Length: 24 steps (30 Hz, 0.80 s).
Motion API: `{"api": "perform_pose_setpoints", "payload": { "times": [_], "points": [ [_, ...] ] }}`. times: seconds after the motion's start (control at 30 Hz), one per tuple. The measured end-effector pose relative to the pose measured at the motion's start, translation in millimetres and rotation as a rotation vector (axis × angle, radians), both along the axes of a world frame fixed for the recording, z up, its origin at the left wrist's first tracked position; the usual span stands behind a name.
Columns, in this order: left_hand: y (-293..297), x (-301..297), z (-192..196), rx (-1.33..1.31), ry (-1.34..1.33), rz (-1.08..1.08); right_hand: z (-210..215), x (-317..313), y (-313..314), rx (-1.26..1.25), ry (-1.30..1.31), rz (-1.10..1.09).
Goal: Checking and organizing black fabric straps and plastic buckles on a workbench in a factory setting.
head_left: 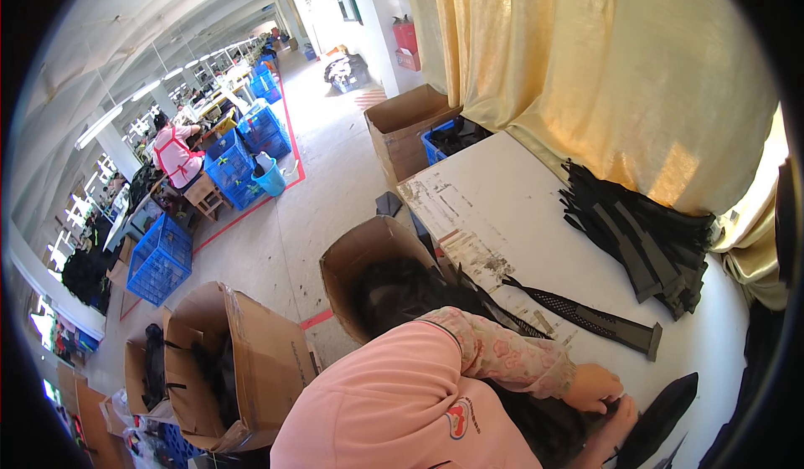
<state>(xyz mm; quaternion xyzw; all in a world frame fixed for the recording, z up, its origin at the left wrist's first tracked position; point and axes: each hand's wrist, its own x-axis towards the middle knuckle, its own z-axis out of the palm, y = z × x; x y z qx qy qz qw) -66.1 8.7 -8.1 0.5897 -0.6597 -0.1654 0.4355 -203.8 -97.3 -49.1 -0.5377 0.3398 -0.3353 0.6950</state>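
Observation:
My left hand (pixel 593 387), its arm in a floral sleeve, is closed with curled fingers above the white table. Against it is my right hand (pixel 618 429), its fingers also closed and meeting the left fingertips. What they pinch is too small and hidden to make out. Dark fabric (pixel 544 427) lies under my left forearm, close to both hands. Just right of my right hand is a black pointed fabric piece (pixel 666 414). Farther up the table lies a black strap with a mesh section (pixel 586 316).
A fanned pile of black strips (pixel 641 243) lies on the white table (pixel 494 176) by a gold curtain (pixel 603 67). Left of me stand cardboard boxes (pixel 268 368) holding black fabric. Blue crates (pixel 159 255) line the aisle, where a person in a pink apron (pixel 177 152) sits.

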Motion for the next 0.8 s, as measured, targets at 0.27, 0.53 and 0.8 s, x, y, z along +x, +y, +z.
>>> {"api": "perform_pose_setpoints", "payload": {
  "times": [0.27, 0.53, 0.8],
  "points": [
    [-17, 21, 20, -0.017, 0.317, -0.16, 17, -16, -8, 0.062, -0.184, 0.38],
    [-19, 30, 21, -0.114, 0.424, -0.199, 7, -18, 13, 0.262, -0.54, 0.586],
    [-9, 25, 46, 0.086, 0.413, -0.344, -17, -16, -11, -0.096, -0.012, 0.151]
  ]
}}
